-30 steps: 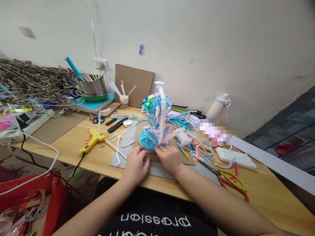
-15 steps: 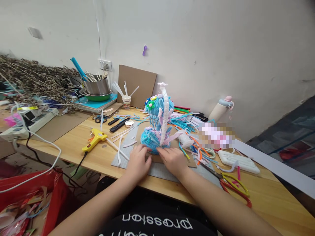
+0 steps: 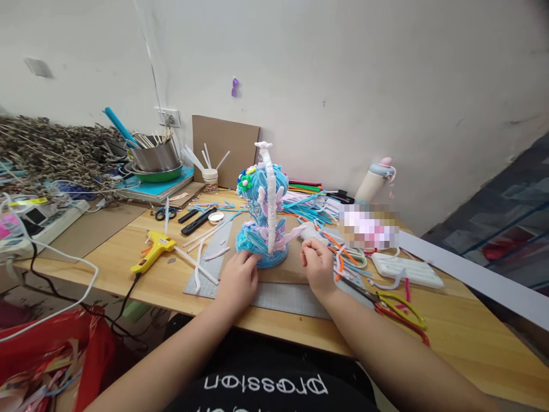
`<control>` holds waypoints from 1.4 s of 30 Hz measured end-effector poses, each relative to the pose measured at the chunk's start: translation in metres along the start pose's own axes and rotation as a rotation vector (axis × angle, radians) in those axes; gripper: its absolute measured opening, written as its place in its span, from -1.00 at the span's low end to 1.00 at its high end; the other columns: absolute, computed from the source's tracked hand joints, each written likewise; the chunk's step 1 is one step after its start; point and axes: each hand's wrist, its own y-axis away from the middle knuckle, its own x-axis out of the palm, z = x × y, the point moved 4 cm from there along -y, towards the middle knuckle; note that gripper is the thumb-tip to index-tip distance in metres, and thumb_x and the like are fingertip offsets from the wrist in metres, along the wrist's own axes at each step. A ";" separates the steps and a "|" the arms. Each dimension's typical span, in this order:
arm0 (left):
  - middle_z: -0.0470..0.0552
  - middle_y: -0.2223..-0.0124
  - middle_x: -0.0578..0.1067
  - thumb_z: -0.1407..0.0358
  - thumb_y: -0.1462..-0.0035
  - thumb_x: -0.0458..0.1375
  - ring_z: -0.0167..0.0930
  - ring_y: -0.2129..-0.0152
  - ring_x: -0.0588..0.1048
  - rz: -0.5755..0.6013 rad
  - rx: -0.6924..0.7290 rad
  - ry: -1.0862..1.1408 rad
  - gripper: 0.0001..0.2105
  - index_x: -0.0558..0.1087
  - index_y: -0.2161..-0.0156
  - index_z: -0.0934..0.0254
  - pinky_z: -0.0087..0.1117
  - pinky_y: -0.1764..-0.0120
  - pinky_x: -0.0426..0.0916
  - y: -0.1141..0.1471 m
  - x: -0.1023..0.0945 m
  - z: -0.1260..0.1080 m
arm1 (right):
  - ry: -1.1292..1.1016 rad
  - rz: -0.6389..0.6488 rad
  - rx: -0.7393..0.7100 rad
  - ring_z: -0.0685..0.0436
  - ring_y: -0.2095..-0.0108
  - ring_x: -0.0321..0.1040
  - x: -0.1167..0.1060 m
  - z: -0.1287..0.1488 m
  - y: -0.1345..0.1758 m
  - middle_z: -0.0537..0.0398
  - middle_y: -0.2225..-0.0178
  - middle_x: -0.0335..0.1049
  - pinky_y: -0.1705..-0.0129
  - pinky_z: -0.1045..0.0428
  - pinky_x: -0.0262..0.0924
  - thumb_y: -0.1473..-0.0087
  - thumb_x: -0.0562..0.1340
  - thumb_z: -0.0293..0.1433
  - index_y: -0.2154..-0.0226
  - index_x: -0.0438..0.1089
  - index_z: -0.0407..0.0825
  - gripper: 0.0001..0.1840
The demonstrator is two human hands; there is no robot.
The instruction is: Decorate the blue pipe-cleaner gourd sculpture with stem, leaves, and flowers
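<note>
A fuzzy pipe-cleaner craft stands upright on a brown cardboard sheet, blue at its base and top, with a tall white stem and small coloured flowers. My left hand has its fingers closed against the craft's lower left side; the fingertips are partly hidden. Right of the craft, my right hand is raised with its fingers curled into a pinch, apart from the base. Whatever lies between those fingers, if anything, is too small to make out. A pale pink strip reaches from the craft towards this hand.
On the left lie a yellow glue gun, black cutters and small scissors. Large scissors and a white keyboard-like device are at the right. Loose pipe cleaners and a bottle stand behind.
My right hand has let go of the craft's base, lifted slightly to the right and curled its fingers. My left hand stays at the base. The whole view has shifted a little.
</note>
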 end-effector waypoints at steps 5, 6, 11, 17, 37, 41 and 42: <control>0.11 0.12 0.44 0.53 -0.09 -0.05 -0.26 0.19 0.40 0.000 0.031 -0.051 -0.61 0.45 0.03 0.23 -0.22 0.12 0.36 0.000 0.003 -0.001 | -0.042 -0.016 0.132 0.02 0.64 0.04 0.003 -0.009 -0.007 0.27 0.71 0.08 0.57 0.08 -0.05 0.03 0.02 -0.40 0.61 0.13 0.02 -0.83; 0.11 0.12 0.44 0.54 -0.08 -0.05 -0.26 0.19 0.40 0.000 0.034 -0.058 -0.60 0.45 0.03 0.23 -0.22 0.12 0.36 -0.001 0.004 -0.001 | -0.040 -0.010 0.137 0.02 0.64 0.04 0.004 -0.008 -0.007 0.27 0.72 0.08 0.57 0.08 -0.05 0.03 0.02 -0.40 0.61 0.13 0.02 -0.83; 0.13 0.13 0.44 0.54 -0.08 -0.05 -0.24 0.19 0.40 0.000 0.051 -0.105 -0.61 0.47 0.05 0.24 -0.20 0.13 0.36 -0.002 0.004 -0.001 | -0.016 0.036 0.148 0.02 0.65 0.03 0.007 -0.002 -0.006 0.28 0.72 0.08 0.56 0.08 -0.07 0.04 0.04 -0.37 0.61 0.15 0.01 -0.84; 0.11 0.13 0.44 0.55 -0.05 -0.04 -0.24 0.18 0.41 -0.001 0.028 -0.097 -0.60 0.46 0.05 0.21 -0.21 0.12 0.36 -0.002 0.003 -0.001 | 0.030 0.091 0.168 0.01 0.65 0.05 0.009 0.003 -0.005 0.28 0.73 0.13 0.55 0.07 -0.06 0.08 0.05 -0.40 0.61 0.18 0.01 -0.87; 0.13 0.11 0.45 0.56 -0.03 -0.03 -0.22 0.19 0.40 0.018 0.030 -0.127 -0.59 0.48 0.05 0.27 -0.20 0.10 0.35 -0.002 0.002 -0.003 | 0.069 0.099 0.172 -0.01 0.64 0.09 0.016 -0.018 -0.008 0.26 0.73 0.14 0.54 0.07 -0.06 0.08 0.05 -0.36 0.60 0.19 0.00 -0.87; 0.12 0.11 0.46 0.57 0.00 -0.02 -0.24 0.18 0.40 0.018 -0.002 -0.097 -0.57 0.45 0.03 0.29 -0.22 0.09 0.34 -0.002 0.000 -0.003 | 0.068 0.102 0.181 -0.01 0.64 0.08 0.017 -0.021 -0.008 0.27 0.73 0.14 0.54 0.08 -0.06 0.07 0.05 -0.36 0.59 0.20 0.00 -0.87; 0.11 0.11 0.45 0.57 0.00 -0.03 -0.24 0.18 0.39 0.019 -0.002 -0.095 -0.56 0.45 0.02 0.28 -0.22 0.09 0.34 -0.001 0.001 -0.003 | 0.068 0.103 0.183 -0.01 0.64 0.08 0.017 -0.022 -0.007 0.28 0.73 0.14 0.54 0.08 -0.06 0.07 0.05 -0.36 0.58 0.20 0.00 -0.87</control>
